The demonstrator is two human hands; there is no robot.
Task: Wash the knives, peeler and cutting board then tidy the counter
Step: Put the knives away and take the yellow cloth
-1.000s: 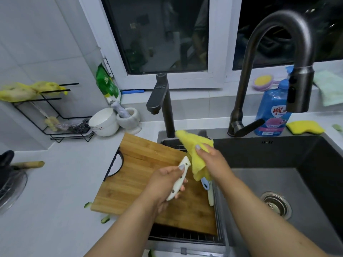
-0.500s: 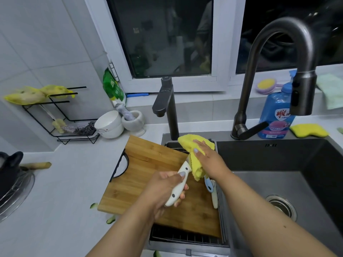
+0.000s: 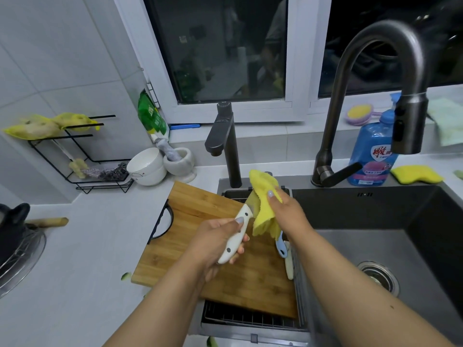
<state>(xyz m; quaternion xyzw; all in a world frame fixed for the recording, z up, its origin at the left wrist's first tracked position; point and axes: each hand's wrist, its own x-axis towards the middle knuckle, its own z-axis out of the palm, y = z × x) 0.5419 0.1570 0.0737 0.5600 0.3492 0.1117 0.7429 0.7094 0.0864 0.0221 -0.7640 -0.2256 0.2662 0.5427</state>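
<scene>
Head view showed my left hand [image 3: 220, 236] nearest, fingers wrapped round the white handle of the knife [image 3: 235, 236], which I held over the board [image 3: 220, 259]. My right hand [image 3: 285, 211] pinched the yellow cloth [image 3: 263, 204] folded over the blade, so the blade was almost wholly hidden and I could not tell how clean it was. The handle looked smooth and white with dark rivets; I judged it stiff, light and slippery when wet, best gripped well back on the handle, with the cloth kept between my fingers and the edge.

Just right of the knife, at the board's right edge, lay the peeler [image 3: 281, 246] with its pale blue handle, and touching it a second knife [image 3: 288, 265] with a cream handle; both looked small, light and easy to knock into the sink [image 3: 375, 246]. The board was wooden and wide with a black handle at its left end, resting half on the table [image 3: 87, 246] and half on a rack over the sink. I judged it heavy and rigid, a thing for two hands by its long edges.

Green scraps [image 3: 126, 276] lay on the table by the board's near corner. Farther back stood the tap [image 3: 370, 96], a blue soap bottle [image 3: 370, 151] and a yellow sponge [image 3: 416, 174].
</scene>
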